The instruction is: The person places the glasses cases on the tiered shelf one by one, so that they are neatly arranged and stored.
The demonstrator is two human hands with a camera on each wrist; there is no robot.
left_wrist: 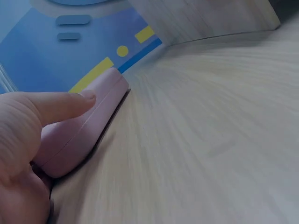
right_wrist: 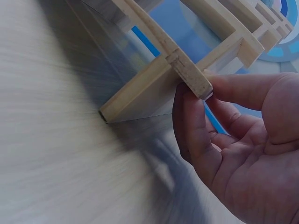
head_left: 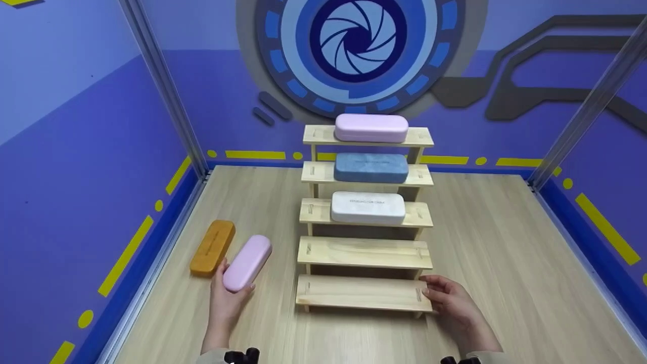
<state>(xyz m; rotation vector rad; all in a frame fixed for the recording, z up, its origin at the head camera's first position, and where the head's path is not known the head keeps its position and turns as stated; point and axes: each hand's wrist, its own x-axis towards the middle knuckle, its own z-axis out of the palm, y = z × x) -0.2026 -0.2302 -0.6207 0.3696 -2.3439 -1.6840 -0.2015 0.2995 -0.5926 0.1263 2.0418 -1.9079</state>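
On the left, my left hand holds a pink glasses case, with fingers on its left side and the thumb at its near right. In the left wrist view the thumb lies along the pink case, which is on or just above the tabletop. Just left of it lies an orange glasses case. My right hand pinches the right end of the lowest step of a wooden stepped rack. The right wrist view has thumb and fingers on either face of that board.
Higher steps of the rack carry a white case, a blue case and another pink case, one per step. The two lowest steps are bare. Blue panels with metal corner posts enclose the wooden tabletop.
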